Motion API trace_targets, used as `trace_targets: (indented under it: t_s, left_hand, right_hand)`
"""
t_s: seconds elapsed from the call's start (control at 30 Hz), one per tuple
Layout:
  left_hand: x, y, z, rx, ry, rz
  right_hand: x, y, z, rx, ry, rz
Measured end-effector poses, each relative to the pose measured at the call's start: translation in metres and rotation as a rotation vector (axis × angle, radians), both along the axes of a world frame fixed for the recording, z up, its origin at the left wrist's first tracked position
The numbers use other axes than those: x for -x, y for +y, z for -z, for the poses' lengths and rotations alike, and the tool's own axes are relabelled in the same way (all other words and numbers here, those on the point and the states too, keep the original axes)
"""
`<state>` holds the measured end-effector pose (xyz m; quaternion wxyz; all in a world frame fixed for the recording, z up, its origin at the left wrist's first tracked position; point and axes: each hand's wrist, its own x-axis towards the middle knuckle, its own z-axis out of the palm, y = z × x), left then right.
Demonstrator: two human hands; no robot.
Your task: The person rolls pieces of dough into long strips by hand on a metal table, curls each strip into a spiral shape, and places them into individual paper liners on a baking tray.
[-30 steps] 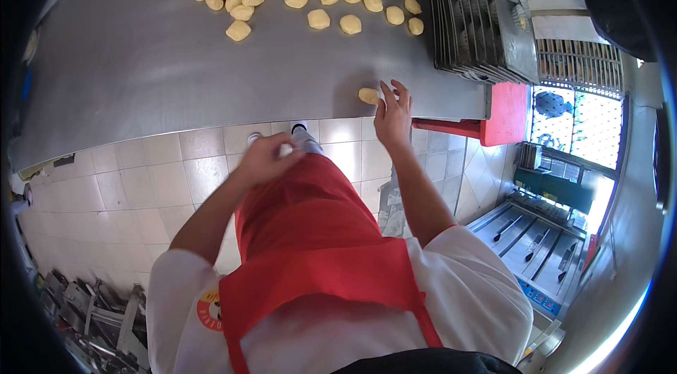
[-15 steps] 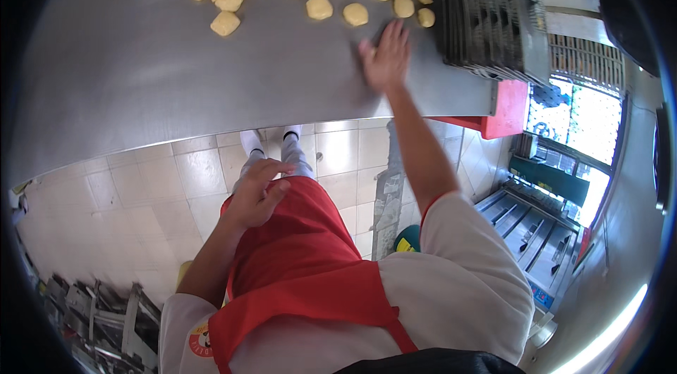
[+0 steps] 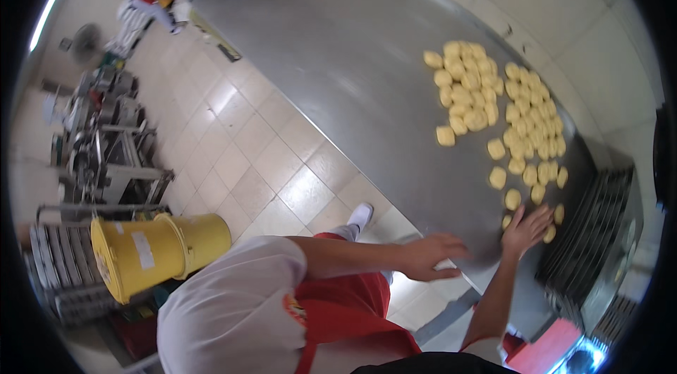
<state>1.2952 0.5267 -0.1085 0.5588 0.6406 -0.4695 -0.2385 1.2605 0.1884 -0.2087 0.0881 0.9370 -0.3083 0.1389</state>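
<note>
Right hand (image 3: pixel 524 234): down among dough pieces (image 3: pixel 513 199), thumb spread from fingers
Left hand (image 3: pixel 429 258): near the table edge (image 3: pixel 362 166), thumb and fingers apart
Metal trays (image 3: pixel 591 233): stacked close by

Rounded yellow dough pieces (image 3: pixel 462 96) (some apart) lie in two clusters on a table (image 3: pixel 367 92).

My feed: left forearm (image 3: pixel 352 256) near level, lower centre; left hand (image 3: pixel 431 257) loosely open, pointing right. Right forearm (image 3: pixel 492 300) slants up from lower right; right hand (image 3: pixel 525 233) flattened, back showing, reaching up and rightward.
</note>
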Motion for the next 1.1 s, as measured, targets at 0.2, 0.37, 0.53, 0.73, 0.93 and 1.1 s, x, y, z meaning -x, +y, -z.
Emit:
trace_targets:
  t_s: [0.2,0.37,0.53,0.73,0.93,1.1]
  left_hand:
    - [0.109,-0.137,0.06,-0.035,-0.202,0.038]
    - [0.067,-0.199,0.053,-0.479,-0.374,-0.328]
    - [-0.021,-0.215,0.046,-0.349,-0.66,-0.506]
    - [0.086,-0.098,0.057,-0.518,-0.654,0.028]
    - [0.059,-0.139,0.063,-0.739,-0.592,-0.34]
    - [-0.034,-0.201,0.064,-0.618,-0.834,-0.642]
  right_hand:
    - [0.156,0.095,0.026,-0.259,0.222,-0.351]
    - [0.125,0.039,0.024,-0.175,0.075,-0.282]
    - [0.046,-0.027,-0.023,-0.17,0.075,-0.213]
    - [0.199,0.035,-0.045,-0.525,0.34,-0.53]
    - [0.144,0.009,-0.026,-0.403,0.067,-0.435]
    - [0.042,-0.05,-0.039,-0.285,-0.001,-0.243]
